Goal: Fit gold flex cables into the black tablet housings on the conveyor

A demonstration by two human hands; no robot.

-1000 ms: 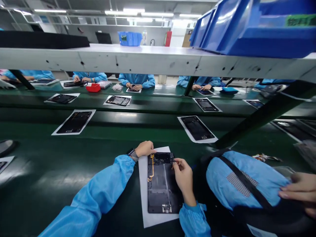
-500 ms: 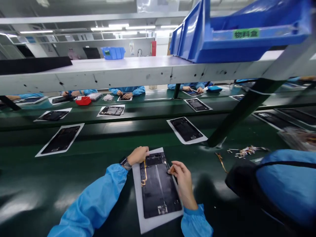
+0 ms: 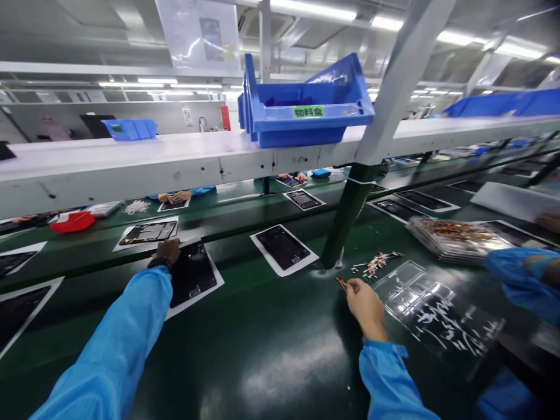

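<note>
My left hand [image 3: 168,251], partly dark and blurred, is closed at the far edge of an opened tablet [image 3: 192,274] on a white sheet; its fingertips are mostly hidden. Low over the green bench, my right hand [image 3: 365,306] pinches a small orange-brown flex cable [image 3: 341,283]. Just beyond that hand lies a loose pile of small white and orange pieces [image 3: 377,265]. To its right is a clear plastic tray [image 3: 409,291] with white strips scattered on and beside it.
Another tablet [image 3: 282,248] lies on its sheet ahead, left of a slanted green post [image 3: 347,219]. A shelf with a blue bin [image 3: 306,125] crosses above. At right are stacked trays of orange cables [image 3: 455,233] and a co-worker's blue sleeve [image 3: 520,280]. Other people's hands work across the line.
The view has swung right. My left hand and the tablet have moved forward, away from me. My right hand has left the tablet and moved right, near the loose pile.
</note>
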